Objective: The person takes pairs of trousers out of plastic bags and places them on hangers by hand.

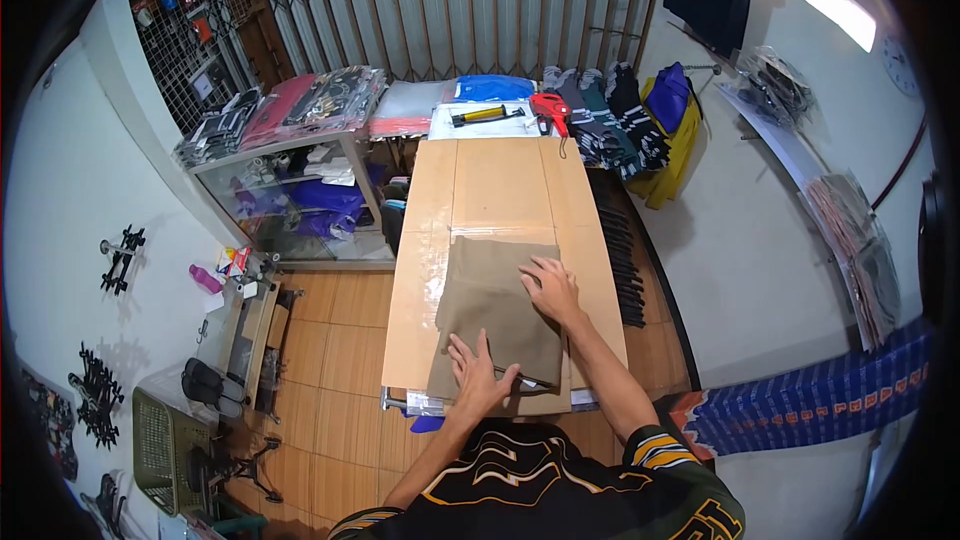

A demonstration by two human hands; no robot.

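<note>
A folded piece of olive-brown cloth [495, 305], perhaps a garment, lies on the cardboard-topped table [500, 185] close to my body. My left hand [480, 380] rests on its lower left part with the fingers spread. Over at the upper right part, my right hand [550, 290] lies on the cloth, fingers stretched out and apart. Neither hand grips anything. Near the cloth's bottom edge, a dark strip and a bit of white show beside my left thumb; I cannot make out what they are.
A red tool [550, 112] and a yellow-and-black pump-like cylinder [485, 116] lie past the table's far end. Packed clothes [330, 98] cover a glass cabinet [290, 190] at the left. Dark hangers [620, 265] line the table's right side. A green basket [165, 450] stands lower left.
</note>
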